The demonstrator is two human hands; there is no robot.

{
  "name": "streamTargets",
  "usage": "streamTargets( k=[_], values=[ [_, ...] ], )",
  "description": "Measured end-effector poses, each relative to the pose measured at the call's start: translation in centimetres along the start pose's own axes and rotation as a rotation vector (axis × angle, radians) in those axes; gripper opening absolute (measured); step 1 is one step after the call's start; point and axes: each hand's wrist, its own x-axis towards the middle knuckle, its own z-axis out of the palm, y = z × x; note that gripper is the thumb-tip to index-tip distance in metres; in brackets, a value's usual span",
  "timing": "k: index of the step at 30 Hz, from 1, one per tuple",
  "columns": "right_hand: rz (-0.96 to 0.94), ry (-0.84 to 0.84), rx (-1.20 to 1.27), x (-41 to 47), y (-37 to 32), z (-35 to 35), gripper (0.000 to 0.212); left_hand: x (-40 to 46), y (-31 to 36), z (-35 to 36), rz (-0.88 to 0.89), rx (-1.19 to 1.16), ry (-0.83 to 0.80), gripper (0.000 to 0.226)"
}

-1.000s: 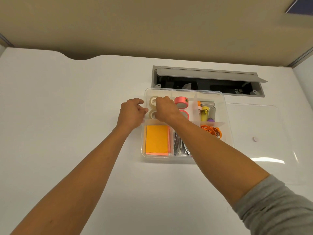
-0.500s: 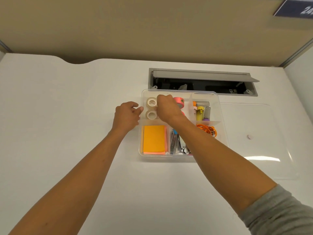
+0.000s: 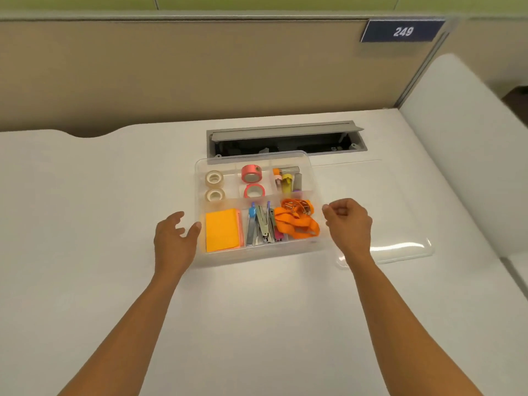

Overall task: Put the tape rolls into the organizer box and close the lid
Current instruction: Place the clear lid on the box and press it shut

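Observation:
The clear organizer box [image 3: 258, 254] sits open on the white desk. Two clear tape rolls [image 3: 214, 178] [image 3: 215, 194] lie in its back left compartment. Two pink tape rolls [image 3: 251, 173] [image 3: 254, 191] lie in the back middle one. The clear lid [image 3: 400, 218] lies flat on the desk right of the box. My left hand [image 3: 174, 238] rests open beside the box's left wall, thumb touching it. My right hand [image 3: 347, 221] hovers at the box's right side over the lid's left edge, fingers loosely curled, holding nothing.
Other compartments hold orange sticky notes [image 3: 222, 230], staplers and metal tools [image 3: 263, 224], orange binder clips [image 3: 297, 221] and small tubes [image 3: 287, 180]. An open grey cable slot [image 3: 285, 138] lies behind the box. A beige partition stands at the desk's back edge.
Both hands have pulled back out of the back compartments, left hand to the box's left side and right hand to its right side. All tape rolls now lie uncovered in the box.

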Motion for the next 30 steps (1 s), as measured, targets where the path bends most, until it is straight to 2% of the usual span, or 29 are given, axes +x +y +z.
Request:
streamTargets(
  k=[5, 9, 12, 17, 22, 30],
  values=[
    [0.227, 0.123, 0.027, -0.9, 5.8, -4.3, 0.013, -2.5, -0.9, 0.3, -0.053, 0.016, -0.004, 0.05],
    [0.405, 0.168, 0.052, -1.3, 9.6, -6.2, 0.014, -3.3, -1.0, 0.3, -0.116, -0.084, -0.068, 0.047],
    [0.49, 0.202, 0.079, -1.2, 11.3, -6.9, 0.023, -3.6, -0.6, 0.6, -0.123, -0.16, -0.067, 0.042],
    [0.507, 0.247, 0.143, -1.0, 12.3, -7.1, 0.038, -3.6, -0.5, 0.7, -0.125, -0.192, -0.057, 0.035],
    [0.55, 0.244, 0.128, -0.3, 12.4, -7.1, 0.071, -3.5, -0.5, 0.6, -0.123, -0.176, -0.04, 0.032],
    [0.628, 0.345, 0.274, -0.5, 11.9, -6.9, 0.064, -3.4, -0.4, 0.7, -0.121, -0.155, -0.013, 0.03]
  ],
)
